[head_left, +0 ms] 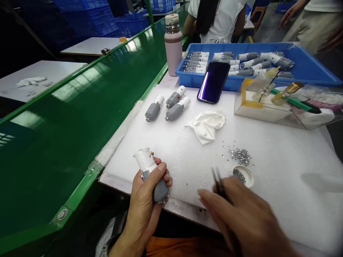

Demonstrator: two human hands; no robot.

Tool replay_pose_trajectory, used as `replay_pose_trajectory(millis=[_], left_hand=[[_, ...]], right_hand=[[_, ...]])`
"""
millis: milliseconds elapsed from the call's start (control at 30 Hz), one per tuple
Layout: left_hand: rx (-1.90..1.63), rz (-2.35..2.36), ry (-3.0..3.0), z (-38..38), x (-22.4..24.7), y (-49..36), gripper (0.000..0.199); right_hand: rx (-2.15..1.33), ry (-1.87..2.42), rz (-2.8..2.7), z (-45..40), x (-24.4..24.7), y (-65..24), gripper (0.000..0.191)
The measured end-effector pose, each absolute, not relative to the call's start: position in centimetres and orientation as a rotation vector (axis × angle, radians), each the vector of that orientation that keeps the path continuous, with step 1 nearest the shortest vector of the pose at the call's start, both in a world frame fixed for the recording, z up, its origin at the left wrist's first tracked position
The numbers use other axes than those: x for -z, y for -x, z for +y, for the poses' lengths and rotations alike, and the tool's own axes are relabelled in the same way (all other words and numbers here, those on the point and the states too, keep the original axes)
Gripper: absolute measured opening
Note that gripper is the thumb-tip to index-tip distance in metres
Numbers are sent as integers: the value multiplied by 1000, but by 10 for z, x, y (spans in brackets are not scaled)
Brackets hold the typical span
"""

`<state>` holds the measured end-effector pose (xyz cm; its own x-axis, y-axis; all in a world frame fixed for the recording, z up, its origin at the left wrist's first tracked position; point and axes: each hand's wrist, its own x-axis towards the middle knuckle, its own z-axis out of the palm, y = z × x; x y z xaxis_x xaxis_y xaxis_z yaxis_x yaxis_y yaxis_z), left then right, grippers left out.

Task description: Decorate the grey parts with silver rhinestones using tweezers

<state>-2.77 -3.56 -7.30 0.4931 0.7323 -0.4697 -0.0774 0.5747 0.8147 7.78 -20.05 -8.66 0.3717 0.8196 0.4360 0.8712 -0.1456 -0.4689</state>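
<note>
- Cylinder, grey and white, sits in the left hand above the foam's front edge, its fingers wrapped around it.
- Tweezers sit in the blurred right hand, fingers apparently pressed together on them, low over the foam.
- Rhinestones lie heaped just beyond, beside a lid holding more.
- Three cylinders lie on the foam; others fill a blue tray.

**Grey, White, Blue, Green**

The cylinder is white over grey, with a gold stud. The foam sheet is white, the rhinestones silver, the tray bright blue, the bottle pale pink, the conveyor belt glossy green.
</note>
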Motion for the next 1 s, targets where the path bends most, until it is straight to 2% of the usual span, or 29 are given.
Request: replay_pose_trajectory(millis=[133,367,500,633,767,900,1000], left_hand=[[-554,893,-713,-33,74,32,20],[-501,897,-704,-27,78,39,23],[-415,889,-773,-25,75,41,25],[-162,780,-845,-30,75,40,35],[61,640,-816,-39,79,30,36],[136,593,-692,-48,80,22,37],[103,655,-642,-54,78,20,33]], right_hand=[[187,2076,-1704,-153,97,-69,26],[278,2100,-1816,-142,99,-69,28],[200,2108,-1757,-156,77,-108,22],[189,2215,-1653,-174,73,-148,14],[155,2270,-1718,-174,82,-158,16],[147,2178,-1585,-191,64,-153,14],[-84,2166,-1290,-232,52,-145,23]])
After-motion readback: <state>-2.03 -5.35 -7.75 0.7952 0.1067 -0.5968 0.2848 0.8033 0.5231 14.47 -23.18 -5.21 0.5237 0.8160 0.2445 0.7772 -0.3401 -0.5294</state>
